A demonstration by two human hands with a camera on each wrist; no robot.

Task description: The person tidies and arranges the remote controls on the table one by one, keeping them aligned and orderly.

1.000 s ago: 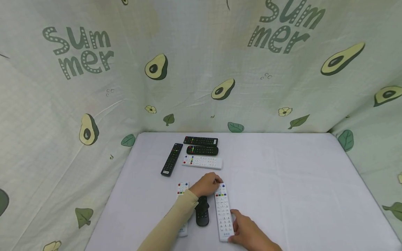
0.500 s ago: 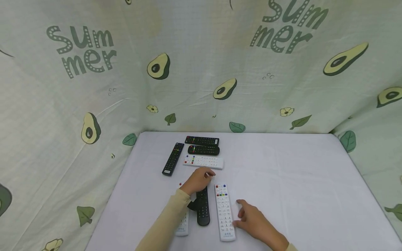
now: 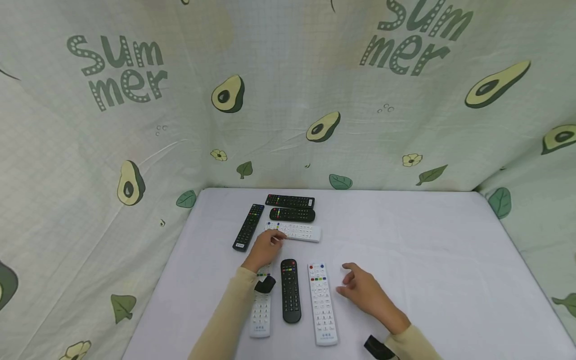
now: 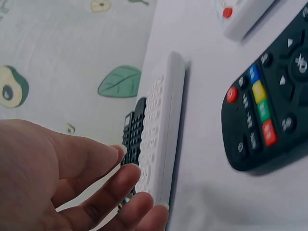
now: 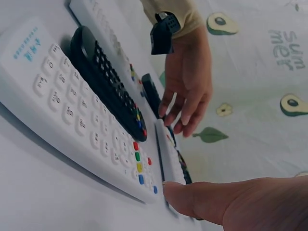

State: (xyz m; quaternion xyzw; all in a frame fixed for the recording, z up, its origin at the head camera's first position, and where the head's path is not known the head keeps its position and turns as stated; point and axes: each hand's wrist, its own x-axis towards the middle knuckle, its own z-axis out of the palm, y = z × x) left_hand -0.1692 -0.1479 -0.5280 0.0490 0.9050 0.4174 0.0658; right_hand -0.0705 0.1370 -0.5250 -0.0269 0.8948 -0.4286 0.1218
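My left hand point(image 3: 264, 250) hovers at the front edge of a white remote control point(image 3: 306, 233) lying crosswise, its fingers loosely bent and nothing between them. Under that wrist lies another white remote point(image 3: 260, 315), partly hidden by the arm. A black remote point(image 3: 290, 292) with rounded ends lies lengthwise in the middle. To its right is a third white remote point(image 3: 322, 310), also lengthwise. My right hand point(image 3: 366, 292) is held apart to the right of it, fingers relaxed and holding nothing. In the right wrist view, this hand's thumb point(image 5: 207, 197) shows close to the white remote's coloured-button end.
Two black remotes, one slim point(image 3: 290, 201) and one rounded point(image 3: 292, 215), lie crosswise at the back. Another black remote point(image 3: 248, 227) slants to their left. White cloth covers the table point(image 3: 427, 265); a printed curtain point(image 3: 270, 100) hangs behind it.
Both hands have left the right-hand white remote. My left hand moved left and away to the back white remote, uncovering the black one; my right hand drew off up and right.
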